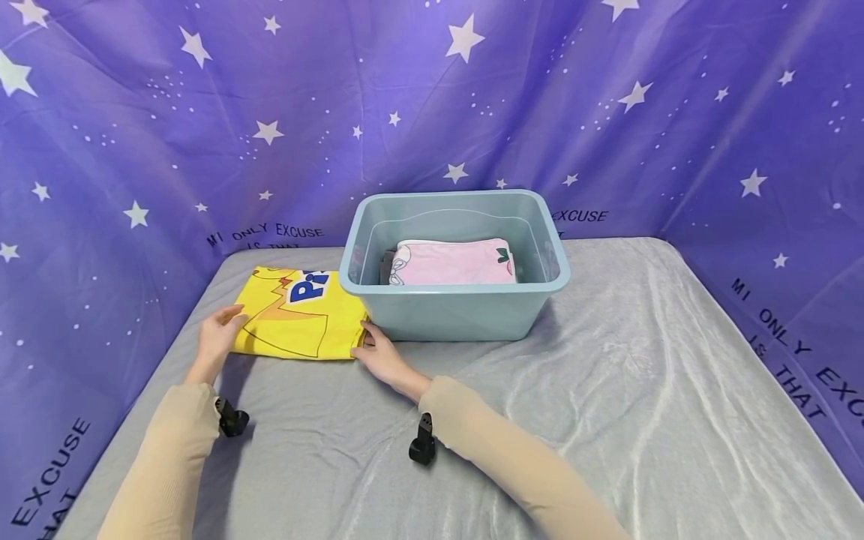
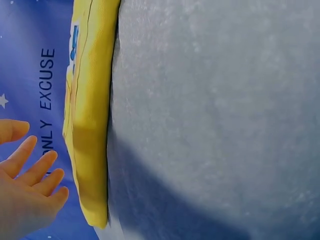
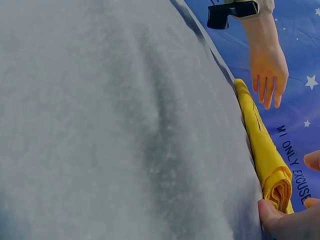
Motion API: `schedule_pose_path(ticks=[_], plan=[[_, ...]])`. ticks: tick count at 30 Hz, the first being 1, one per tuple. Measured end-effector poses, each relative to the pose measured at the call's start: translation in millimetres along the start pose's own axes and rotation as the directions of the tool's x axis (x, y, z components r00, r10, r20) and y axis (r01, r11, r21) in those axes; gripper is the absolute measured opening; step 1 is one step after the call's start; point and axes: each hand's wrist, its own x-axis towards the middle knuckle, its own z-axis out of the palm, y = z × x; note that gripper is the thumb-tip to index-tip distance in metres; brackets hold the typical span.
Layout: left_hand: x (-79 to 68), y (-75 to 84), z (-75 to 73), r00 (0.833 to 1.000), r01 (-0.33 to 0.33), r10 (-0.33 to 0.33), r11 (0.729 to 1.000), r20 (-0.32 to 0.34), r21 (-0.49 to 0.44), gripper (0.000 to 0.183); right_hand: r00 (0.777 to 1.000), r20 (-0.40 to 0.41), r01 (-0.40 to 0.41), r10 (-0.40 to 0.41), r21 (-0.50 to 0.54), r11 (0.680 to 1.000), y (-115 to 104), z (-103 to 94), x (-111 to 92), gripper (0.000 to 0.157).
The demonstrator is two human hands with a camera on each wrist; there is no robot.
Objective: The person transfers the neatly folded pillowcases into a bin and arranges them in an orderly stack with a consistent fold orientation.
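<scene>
A folded yellow cloth (image 1: pixel 297 319) with blue "Pi" lettering and a printed figure lies flat on the left part of the bed-like surface. My left hand (image 1: pixel 217 332) is at its left edge, fingers loosely extended. In the left wrist view the fingers (image 2: pixel 37 170) are spread beside the cloth and hold nothing. At the cloth's near right corner is my right hand (image 1: pixel 381 356). Its thumb (image 3: pixel 274 220) touches the layered end of the fold in the right wrist view, while the other fingers stand apart from the thumb.
A blue-grey plastic bin (image 1: pixel 459 315) stands right beside the cloth, its rim overlapping the cloth's far right corner in the head view. Inside lies a folded pink cloth (image 1: pixel 452 262), with something dark grey at its left. Grey plush fabric (image 1: pixel 607 420) covers the surface; a purple starry curtain (image 1: pixel 405 97) hangs behind.
</scene>
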Motion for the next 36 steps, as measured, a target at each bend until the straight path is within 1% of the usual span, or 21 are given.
schedule_pose_path(ticks=[6, 9, 12, 15, 19, 24, 29, 36], plan=[[5.7, -2.0, -1.5, 1.000, 0.016, -0.016, 1.000, -0.016, 0.013, 0.050, 1.000, -0.011, -0.020, 0.020, -0.009, 1.000, -1.1, 2.6, 3.2, 0.059], [8.2, -4.9, -3.0, 1.000, 0.025, -0.024, 0.999, -0.009, 0.028, 0.050, 0.999, -0.009, -0.031, 0.031, -0.015, 0.999, -1.5, 3.2, 4.7, 0.059], [9.4, -8.4, -5.5, 1.000, 0.016, -0.017, 0.998, 0.024, 0.061, 0.051, 0.999, -0.003, -0.047, 0.047, -0.019, 0.999, -1.3, 3.7, 6.9, 0.060], [10.5, -11.7, -8.3, 0.997, -0.006, -0.002, 0.995, 0.077, 0.101, 0.053, 0.998, 0.001, -0.062, 0.062, -0.022, 0.998, -1.0, 4.0, 9.3, 0.061], [11.5, -15.1, -11.4, 0.992, -0.010, -0.006, 0.992, 0.125, 0.128, 0.056, 0.997, 0.005, -0.073, 0.074, -0.023, 0.997, -1.8, 4.1, 12.4, 0.063], [12.4, -21.2, -13.8, 0.991, -0.001, -0.016, 0.992, 0.131, 0.125, 0.056, 0.996, 0.017, -0.082, 0.082, -0.026, 0.996, -0.3, 4.1, 17.4, 0.064], [15.3, -26.4, -14.5, 0.990, 0.003, -0.017, 0.995, 0.140, 0.098, 0.056, 0.995, 0.033, -0.090, 0.091, -0.027, 0.996, 0.5, 3.4, 20.5, 0.064], [18.3, -28.5, -17.8, 0.980, 0.073, -0.087, 0.994, 0.181, 0.086, 0.058, 0.995, 0.037, -0.093, 0.095, -0.056, 0.994, 1.3, 5.3, 26.0, 0.063]])
